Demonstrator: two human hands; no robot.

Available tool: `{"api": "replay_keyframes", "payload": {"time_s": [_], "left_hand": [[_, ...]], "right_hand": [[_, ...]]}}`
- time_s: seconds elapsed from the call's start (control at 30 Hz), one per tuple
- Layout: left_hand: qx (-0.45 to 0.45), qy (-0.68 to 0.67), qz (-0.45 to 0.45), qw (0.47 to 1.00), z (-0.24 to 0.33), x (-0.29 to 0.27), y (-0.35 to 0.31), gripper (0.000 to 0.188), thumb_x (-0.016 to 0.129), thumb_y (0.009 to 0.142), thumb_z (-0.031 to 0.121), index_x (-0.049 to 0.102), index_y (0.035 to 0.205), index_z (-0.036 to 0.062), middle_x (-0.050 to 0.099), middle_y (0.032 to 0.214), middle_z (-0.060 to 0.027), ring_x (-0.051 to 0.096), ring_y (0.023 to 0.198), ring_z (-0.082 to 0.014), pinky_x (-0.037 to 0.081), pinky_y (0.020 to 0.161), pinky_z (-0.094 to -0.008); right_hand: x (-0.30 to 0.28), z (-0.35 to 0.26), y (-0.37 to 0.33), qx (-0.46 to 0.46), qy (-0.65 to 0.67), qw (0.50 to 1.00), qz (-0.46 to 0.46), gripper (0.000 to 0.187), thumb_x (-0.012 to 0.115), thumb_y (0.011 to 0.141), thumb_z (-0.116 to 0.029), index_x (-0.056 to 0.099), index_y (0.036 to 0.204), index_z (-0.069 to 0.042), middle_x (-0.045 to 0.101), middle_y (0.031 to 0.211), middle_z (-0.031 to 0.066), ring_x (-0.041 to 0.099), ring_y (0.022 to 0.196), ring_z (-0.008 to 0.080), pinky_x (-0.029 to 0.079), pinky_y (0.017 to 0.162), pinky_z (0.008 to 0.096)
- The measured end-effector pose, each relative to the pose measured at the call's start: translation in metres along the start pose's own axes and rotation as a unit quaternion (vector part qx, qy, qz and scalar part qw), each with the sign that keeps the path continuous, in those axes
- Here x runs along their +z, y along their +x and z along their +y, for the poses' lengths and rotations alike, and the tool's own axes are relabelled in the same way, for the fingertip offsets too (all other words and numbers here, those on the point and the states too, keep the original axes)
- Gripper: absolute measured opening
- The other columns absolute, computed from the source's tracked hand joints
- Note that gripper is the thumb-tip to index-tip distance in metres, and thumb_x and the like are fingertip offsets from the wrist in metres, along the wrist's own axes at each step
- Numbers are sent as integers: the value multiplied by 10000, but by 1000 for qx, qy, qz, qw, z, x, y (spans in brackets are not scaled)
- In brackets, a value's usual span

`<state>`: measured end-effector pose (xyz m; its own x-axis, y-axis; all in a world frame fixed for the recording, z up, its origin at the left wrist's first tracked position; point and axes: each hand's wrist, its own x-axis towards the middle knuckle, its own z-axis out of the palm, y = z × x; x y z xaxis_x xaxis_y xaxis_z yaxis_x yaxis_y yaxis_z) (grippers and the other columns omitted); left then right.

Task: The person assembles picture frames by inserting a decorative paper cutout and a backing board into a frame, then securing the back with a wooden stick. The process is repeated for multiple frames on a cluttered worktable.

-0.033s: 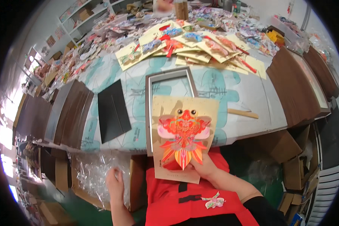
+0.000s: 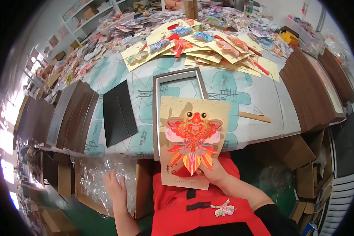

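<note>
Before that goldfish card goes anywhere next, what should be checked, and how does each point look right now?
1. Right hand grips the goldfish card at its lower edge: ok.
2. Card flat, unbent: ok.
3. Empty frame on the table, opening unobstructed: cannot tell, the card covers its lower part.
4. Left hand free: not ok, it is down at the clear plastic wrap in the box.
5. Black sheet lies beside the frame: ok.

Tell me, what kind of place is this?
Probably a craft workshop where paper-art pictures get framed and packed. The right hand holds a tan card with a goldfish cut-out above an empty frame; more cards and stacks of dark frames cover the table.
</note>
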<state>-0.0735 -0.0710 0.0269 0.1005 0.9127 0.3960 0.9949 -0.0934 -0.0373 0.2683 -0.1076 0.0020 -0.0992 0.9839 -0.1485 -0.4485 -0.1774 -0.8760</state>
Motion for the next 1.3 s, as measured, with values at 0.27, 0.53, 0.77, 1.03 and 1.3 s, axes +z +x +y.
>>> {"api": "replay_keyframes", "payload": {"time_s": [0.27,0.53,0.77,1.03,1.3], "left_hand": [[-48,-663,-114,739,99,11,28,390,529,923,51,448,1294,-37,599,1165,-136,581,1035,-170,448,897,-277],[23,-713,-126,690,131,-5,46,254,537,960,185,604,1062,-38,620,921,7,502,836,-59,426,741,-217],[-30,-822,-53,566,115,-45,90,265,457,990,147,550,1148,-44,617,1059,-54,558,930,-78,446,799,-225],[-1,-860,-17,510,106,-66,110,283,444,992,137,529,1193,-44,622,1117,-91,591,974,-120,474,846,-271],[5,-882,2,471,121,-68,118,272,447,990,139,527,1177,-42,622,1109,-105,606,954,-134,490,832,-287]], "right_hand": [[5,-9,-4,75,6,995,-59,93,520,946,-122,527,885,-52,509,724,-5,452,618,79,381,560,230],[7,-23,-10,2,-73,991,-113,235,551,939,-197,548,1087,-14,562,963,5,525,762,67,455,659,246],[15,-37,-9,-28,-330,931,-156,227,595,902,-185,611,1000,20,644,797,67,588,723,105,477,666,273],[25,-95,-23,-346,-490,798,53,182,677,793,-112,643,947,-21,637,919,133,630,769,257,497,654,348],[53,-71,-3,-538,-588,597,-94,269,735,702,-174,647,930,-62,635,1049,98,602,995,289,468,879,412]]}}
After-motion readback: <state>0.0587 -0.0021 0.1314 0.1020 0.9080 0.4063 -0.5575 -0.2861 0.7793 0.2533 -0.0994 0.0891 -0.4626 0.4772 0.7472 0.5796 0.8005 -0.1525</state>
